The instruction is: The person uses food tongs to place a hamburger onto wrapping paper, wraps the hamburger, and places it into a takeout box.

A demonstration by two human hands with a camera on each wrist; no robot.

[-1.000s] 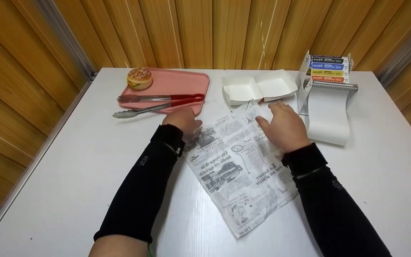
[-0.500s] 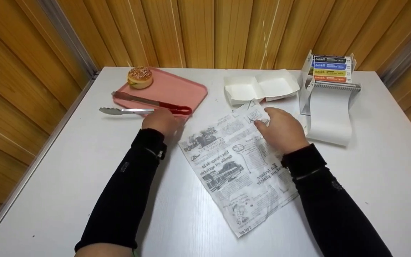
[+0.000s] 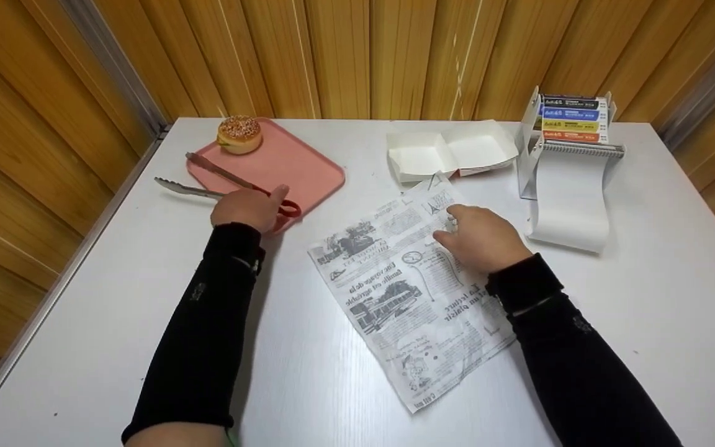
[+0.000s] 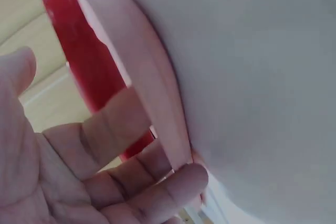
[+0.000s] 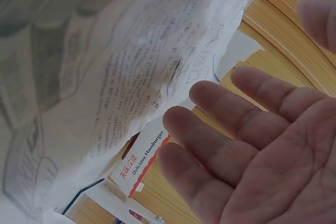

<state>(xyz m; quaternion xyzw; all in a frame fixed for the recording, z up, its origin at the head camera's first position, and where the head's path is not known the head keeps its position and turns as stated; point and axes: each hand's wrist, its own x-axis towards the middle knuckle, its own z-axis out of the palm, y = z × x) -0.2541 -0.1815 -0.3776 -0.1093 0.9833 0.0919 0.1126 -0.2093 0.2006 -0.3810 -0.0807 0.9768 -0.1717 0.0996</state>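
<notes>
My left hand [image 3: 244, 208] lies at the near edge of the pink tray [image 3: 311, 167], thumb raised. In the left wrist view its loosely extended fingers [image 4: 100, 140] touch the edge of the tray. Across the tray lie metal tongs with red handles [image 3: 289, 209], spread apart and partly hidden by this hand. A sesame-bun hamburger [image 3: 239, 135] sits at the tray's back left. Over the right side of a sheet of newsprint-patterned wrapping paper [image 3: 395, 323] is my right hand [image 3: 485, 236], its fingers relaxed and holding nothing.
An unfolded white hamburger box [image 3: 481, 148] stands behind the paper; its printed side [image 5: 147, 158] shows in the right wrist view. At the back right is a label dispenser [image 3: 571, 118] with a white paper strip [image 3: 571, 198] hanging forward. Wood-look panels [image 3: 339, 56] rise behind the white table.
My left hand has moved from the paper's left corner to the tray. The tray, tongs and hamburger have shifted left, with the tray turning. My right hand has drawn back slightly.
</notes>
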